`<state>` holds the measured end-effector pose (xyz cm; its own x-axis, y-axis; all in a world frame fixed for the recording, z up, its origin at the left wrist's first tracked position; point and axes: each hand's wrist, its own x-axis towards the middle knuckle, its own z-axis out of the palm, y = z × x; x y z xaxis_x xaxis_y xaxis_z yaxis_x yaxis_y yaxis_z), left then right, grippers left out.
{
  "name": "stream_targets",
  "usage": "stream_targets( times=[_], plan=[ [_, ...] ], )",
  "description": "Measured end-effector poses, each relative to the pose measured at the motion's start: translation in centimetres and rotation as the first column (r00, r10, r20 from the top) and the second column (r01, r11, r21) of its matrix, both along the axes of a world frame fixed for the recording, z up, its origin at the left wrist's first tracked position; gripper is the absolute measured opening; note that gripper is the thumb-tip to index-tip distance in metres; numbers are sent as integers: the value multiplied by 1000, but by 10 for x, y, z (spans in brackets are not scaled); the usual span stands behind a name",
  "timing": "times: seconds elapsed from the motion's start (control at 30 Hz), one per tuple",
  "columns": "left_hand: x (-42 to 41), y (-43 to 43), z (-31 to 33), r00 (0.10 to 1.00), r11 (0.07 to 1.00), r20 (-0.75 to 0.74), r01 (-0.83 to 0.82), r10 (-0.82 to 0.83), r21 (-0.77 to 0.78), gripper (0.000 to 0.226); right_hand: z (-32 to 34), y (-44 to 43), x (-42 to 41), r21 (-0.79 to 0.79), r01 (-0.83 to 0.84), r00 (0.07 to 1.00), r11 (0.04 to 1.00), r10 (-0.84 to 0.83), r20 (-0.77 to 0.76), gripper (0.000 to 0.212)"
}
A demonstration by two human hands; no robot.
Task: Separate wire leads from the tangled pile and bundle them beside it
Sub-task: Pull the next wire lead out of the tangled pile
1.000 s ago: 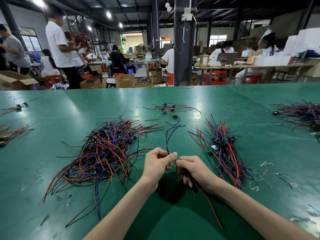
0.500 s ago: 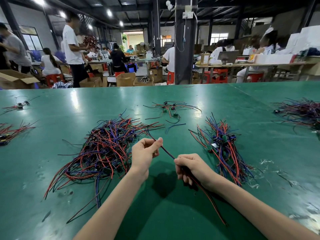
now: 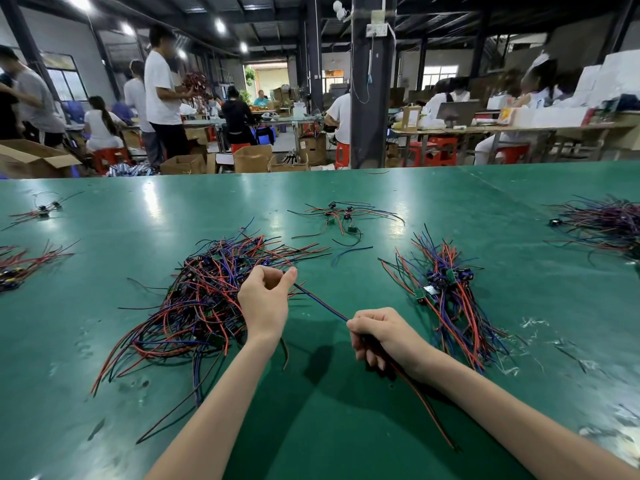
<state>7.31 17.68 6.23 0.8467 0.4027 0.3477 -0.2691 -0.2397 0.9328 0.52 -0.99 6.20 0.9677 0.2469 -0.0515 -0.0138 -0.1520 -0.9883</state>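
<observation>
A tangled pile (image 3: 207,299) of red, blue and black wire leads lies on the green table (image 3: 329,410), left of centre. To its right sits a smaller sorted bundle (image 3: 446,292) with small green boards. My left hand (image 3: 265,299) pinches the far end of a wire lead (image 3: 322,304) at the pile's right edge. The lead runs taut down to my right hand (image 3: 381,336), which is closed around it. Its red and black tails (image 3: 422,400) trail out behind my right hand toward the table's near edge.
A few loose leads (image 3: 346,220) lie farther back at centre. Another wire heap (image 3: 602,223) sits at the far right, and small groups (image 3: 24,265) lie at the left edge. Beyond the table, people work among cardboard boxes, and a dark pillar (image 3: 367,98) stands there.
My left hand has slid up and left along the lead, away from my right hand, stretching it straight. The lead's free ends, which stood up a second ago, are now drawn into my left fingers.
</observation>
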Motion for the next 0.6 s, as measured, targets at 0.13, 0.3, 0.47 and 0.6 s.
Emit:
stream_targets(
  times=[0.13,0.3,0.47,0.6],
  plan=[
    [-2,-3,4,997,979,-30,58,-65,-195,21,-1,-1,1,10,15,1000,1000,-15,-3,37],
    [-5,-4,13,973,839,-115,108,-199,-534,21,-2,-1,2,34,32,999,999,-32,-16,37],
    [-9,-7,27,894,582,-145,147,-424,-800,28,-3,-2,4,53,42,999,998,-41,-19,36],
    [-13,-7,35,776,347,-163,76,-609,-935,35,-2,-4,4,61,52,998,997,-50,-23,37]
  ],
)
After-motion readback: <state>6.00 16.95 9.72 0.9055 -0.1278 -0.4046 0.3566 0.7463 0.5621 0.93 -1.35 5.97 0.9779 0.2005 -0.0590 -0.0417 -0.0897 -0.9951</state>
